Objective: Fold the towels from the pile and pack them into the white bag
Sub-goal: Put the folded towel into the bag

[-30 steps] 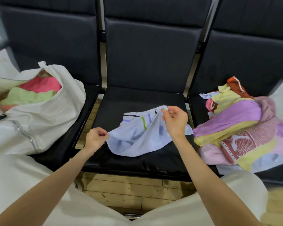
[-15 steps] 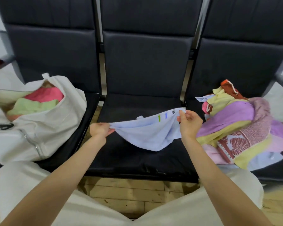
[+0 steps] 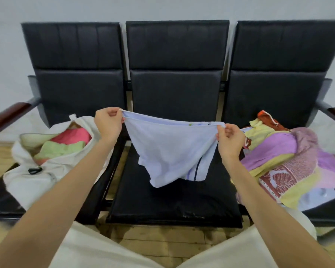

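The thin pale-blue cotton towel, limp, light and prone to sagging, hangs between the left hand and right hand, each pinching a top corner, judged the right hold, above the black padded middle seat.

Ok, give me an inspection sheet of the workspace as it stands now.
Surface: row of three black seats; middle seat bare under the towel.
Job's things: pale blue towel held up by its top corners, hanging over the middle seat; white bag on the left seat, open, pink and green towels inside; pile on the right seat.
Clutter: nothing seen.
Grippers: left hand and right hand each pinch a corner.
Cables: nothing seen.
Surroundings: pale wall, wooden floor.
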Demonstrator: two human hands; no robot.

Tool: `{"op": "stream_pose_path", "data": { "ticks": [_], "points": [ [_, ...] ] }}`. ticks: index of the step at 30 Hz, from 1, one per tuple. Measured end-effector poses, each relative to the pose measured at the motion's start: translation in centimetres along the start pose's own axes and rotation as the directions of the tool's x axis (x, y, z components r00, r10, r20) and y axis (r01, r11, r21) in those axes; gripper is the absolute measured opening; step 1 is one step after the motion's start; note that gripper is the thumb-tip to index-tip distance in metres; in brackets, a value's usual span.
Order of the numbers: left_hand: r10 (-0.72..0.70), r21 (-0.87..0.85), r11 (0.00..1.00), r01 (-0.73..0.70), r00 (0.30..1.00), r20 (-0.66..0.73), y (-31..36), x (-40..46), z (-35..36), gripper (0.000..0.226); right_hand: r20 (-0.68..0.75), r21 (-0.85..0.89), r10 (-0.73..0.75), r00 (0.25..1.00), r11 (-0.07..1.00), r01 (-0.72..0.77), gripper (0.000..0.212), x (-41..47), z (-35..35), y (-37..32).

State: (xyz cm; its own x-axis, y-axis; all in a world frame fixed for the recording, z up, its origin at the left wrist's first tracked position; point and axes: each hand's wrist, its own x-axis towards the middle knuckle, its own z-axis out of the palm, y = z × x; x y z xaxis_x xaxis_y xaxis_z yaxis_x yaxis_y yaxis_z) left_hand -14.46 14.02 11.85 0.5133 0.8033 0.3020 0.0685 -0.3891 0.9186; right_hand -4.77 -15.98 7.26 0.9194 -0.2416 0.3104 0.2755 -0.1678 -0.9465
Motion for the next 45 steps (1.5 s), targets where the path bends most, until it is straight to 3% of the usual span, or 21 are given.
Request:
{"op": "stream_pose_path", "data": {
  "ticks": [3,8,10,13,16,19,23,26,33,36,41,45],
  "points": [
    [0.063,-0.026,0.998,-0.064,0.997,-0.035,2.1,0.5,-1.4,0.015,-0.039,-0.012,-0.038,0.999,0.999,0.037,0.011,-0.6,0.0,-1.2],
    [-0.064,-0.156,0.986,0.061,0.998,-0.017,4.6,1.5,-3.0,0.018,-0.121,-0.001,-0.136,0.983,0.991,0.137,0.008,-1.5,0.0,-2.8],
    [0.087,-0.062,0.994,-0.093,0.992,-0.091,4.8,1.6,-3.3,0.020,-0.019,-0.033,-0.102,0.995,0.994,0.101,0.010,-1.6,0.3,-3.2],
    [0.251,0.161,0.955,-0.248,0.968,0.001,3.7,1.5,-3.1,0.023,0.054,-0.050,-0.031,0.998,0.998,0.034,0.010,-1.5,0.7,-2.7],
    [0.246,0.250,0.933,-0.259,0.966,0.084,2.6,2.2,-2.7,0.020,0.074,0.021,0.022,0.997,0.999,-0.024,0.005,-0.8,1.2,-1.9],
    [0.253,0.279,0.914,-0.294,0.952,0.173,2.4,3.7,-2.0,0.017,0.168,-0.016,0.108,0.980,0.994,-0.106,0.002,1.0,2.0,-0.9],
    [0.171,0.285,0.921,-0.266,0.932,0.319,2.1,6.6,-0.1,0.015,0.356,-0.031,0.230,0.906,0.972,-0.234,0.017,4.7,3.0,-0.2],
    [0.104,0.290,0.932,-0.217,0.928,0.357,2.4,8.7,1.5,0.018,0.382,-0.065,0.174,0.908,0.985,-0.162,0.019,7.0,3.6,-1.1],
    [0.295,0.207,0.916,-0.344,0.927,0.232,3.9,10.4,3.8,0.027,0.282,0.013,-0.028,0.959,1.000,0.026,0.008,10.0,3.8,-2.3],
    [0.334,0.209,0.896,-0.391,0.905,0.262,2.9,8.6,3.7,0.026,0.284,-0.029,-0.055,0.957,0.997,0.065,0.007,9.3,3.1,-0.6],
    [0.193,0.294,0.903,-0.315,0.906,0.378,-4.3,4.0,3.5,0.025,0.334,-0.187,0.104,0.937,0.982,-0.042,0.012,4.8,1.9,6.5],
    [0.017,0.390,0.889,-0.239,0.868,0.496,-12.5,-0.6,2.8,0.022,0.382,-0.329,0.328,0.864,0.922,-0.205,0.020,-0.1,0.6,11.7]
  ]
}}
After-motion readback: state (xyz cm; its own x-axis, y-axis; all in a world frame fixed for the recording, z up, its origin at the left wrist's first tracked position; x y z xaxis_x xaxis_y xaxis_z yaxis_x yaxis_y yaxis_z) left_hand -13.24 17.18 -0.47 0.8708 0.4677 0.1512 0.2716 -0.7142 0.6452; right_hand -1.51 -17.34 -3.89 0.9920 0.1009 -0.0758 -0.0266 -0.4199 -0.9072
